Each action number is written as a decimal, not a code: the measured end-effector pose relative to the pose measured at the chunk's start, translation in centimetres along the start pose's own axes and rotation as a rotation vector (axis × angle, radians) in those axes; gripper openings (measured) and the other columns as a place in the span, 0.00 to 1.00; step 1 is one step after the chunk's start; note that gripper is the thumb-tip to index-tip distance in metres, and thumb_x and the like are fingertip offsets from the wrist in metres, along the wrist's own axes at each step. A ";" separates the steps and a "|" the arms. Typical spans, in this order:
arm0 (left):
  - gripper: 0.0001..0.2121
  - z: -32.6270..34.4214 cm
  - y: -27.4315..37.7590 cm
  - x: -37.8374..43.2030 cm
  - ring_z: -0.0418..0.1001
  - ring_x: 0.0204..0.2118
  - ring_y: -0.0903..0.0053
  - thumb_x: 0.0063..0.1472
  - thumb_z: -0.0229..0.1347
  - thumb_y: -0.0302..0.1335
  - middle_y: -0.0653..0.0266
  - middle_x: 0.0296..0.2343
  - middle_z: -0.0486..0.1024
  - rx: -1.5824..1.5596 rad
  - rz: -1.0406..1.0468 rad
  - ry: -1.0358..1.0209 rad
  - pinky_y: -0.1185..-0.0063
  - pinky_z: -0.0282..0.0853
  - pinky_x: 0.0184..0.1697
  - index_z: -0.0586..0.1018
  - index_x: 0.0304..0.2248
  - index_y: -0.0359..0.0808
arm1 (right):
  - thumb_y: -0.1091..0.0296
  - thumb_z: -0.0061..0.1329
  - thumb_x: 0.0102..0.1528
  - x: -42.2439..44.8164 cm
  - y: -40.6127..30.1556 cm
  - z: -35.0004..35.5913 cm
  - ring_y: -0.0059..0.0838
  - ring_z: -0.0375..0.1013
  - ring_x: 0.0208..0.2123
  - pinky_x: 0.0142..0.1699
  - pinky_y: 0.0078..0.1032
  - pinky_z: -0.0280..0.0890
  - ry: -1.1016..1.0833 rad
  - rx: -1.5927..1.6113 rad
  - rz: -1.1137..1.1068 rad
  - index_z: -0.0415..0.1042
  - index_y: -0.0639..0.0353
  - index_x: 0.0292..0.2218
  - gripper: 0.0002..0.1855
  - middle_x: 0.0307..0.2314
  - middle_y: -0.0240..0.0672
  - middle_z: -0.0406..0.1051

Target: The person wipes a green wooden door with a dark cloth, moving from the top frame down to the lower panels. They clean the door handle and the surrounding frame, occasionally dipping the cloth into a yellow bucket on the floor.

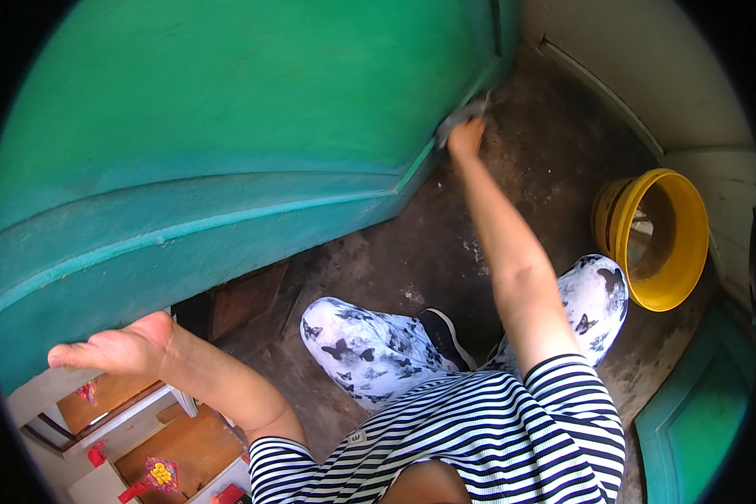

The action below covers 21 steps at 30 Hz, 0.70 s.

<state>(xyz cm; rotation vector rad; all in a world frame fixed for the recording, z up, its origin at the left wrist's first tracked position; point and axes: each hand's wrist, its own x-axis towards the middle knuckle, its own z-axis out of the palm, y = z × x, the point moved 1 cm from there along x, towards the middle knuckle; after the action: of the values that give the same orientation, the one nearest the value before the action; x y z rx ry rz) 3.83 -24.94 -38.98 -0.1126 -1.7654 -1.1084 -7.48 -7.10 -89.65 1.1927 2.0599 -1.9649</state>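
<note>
My right hand (467, 138) holds a grey cloth (460, 121) against the lower edge of a green door (258, 94), close to the floor. The cloth is blurred and partly hidden by the fingers. At the door's teal side edge, my left hand (116, 349) touches the wood. Its thumb points left, and the other fingers cannot be made out. To the right of my knee, a yellow plastic bucket (680, 252) stands on the floor, with brownish, reflective water (658, 236) inside.
The dark, stained concrete floor (435, 252) carries small pale specks. A pale wall (642, 69) runs along the right, and another green panel (705, 422) stands at lower right. Beyond the left arm are wooden doors (183, 441) with red decorations (162, 474).
</note>
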 end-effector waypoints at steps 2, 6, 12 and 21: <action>0.42 0.0 0.3 0.3 0.60 0.58 0.62 0.57 0.49 0.62 0.59 0.58 0.60 -0.006 0.028 -0.005 0.61 0.56 0.63 0.61 0.60 0.36 | 0.63 0.33 0.60 -5.5 4.6 2.5 0.59 0.52 0.60 0.64 0.44 0.50 -0.113 0.011 0.063 0.51 0.68 0.60 0.29 0.59 0.57 0.51; 0.44 0.6 1.7 0.2 0.58 0.60 0.62 0.56 0.49 0.63 0.59 0.60 0.57 0.009 0.051 -0.034 0.62 0.54 0.64 0.59 0.61 0.36 | 0.64 0.37 0.60 -17.4 7.9 4.6 0.58 0.59 0.55 0.59 0.41 0.55 -0.249 0.014 0.074 0.58 0.66 0.53 0.23 0.53 0.58 0.57; 0.40 0.9 3.0 -0.5 0.50 0.63 0.69 0.65 0.39 0.58 0.57 0.63 0.48 0.029 0.076 0.012 0.72 0.46 0.67 0.53 0.62 0.30 | 0.82 0.42 0.52 -23.8 -3.4 -0.6 0.55 0.62 0.51 0.57 0.35 0.58 0.027 0.205 -0.449 0.60 0.69 0.51 0.24 0.48 0.52 0.60; 0.41 1.9 2.7 -0.3 0.53 0.62 0.68 0.65 0.41 0.58 0.56 0.62 0.50 -0.051 0.009 -0.008 0.73 0.49 0.66 0.53 0.61 0.29 | 0.78 0.49 0.37 -29.3 -15.4 -3.0 0.54 0.56 0.50 0.57 0.47 0.51 0.052 0.367 -1.255 0.62 0.61 0.48 0.32 0.49 0.52 0.57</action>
<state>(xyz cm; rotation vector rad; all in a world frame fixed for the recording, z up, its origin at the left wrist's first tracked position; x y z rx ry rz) 4.06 -21.93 -37.65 -0.1565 -1.7424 -1.1487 5.94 -16.89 -60.88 -0.2808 2.8922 -2.7979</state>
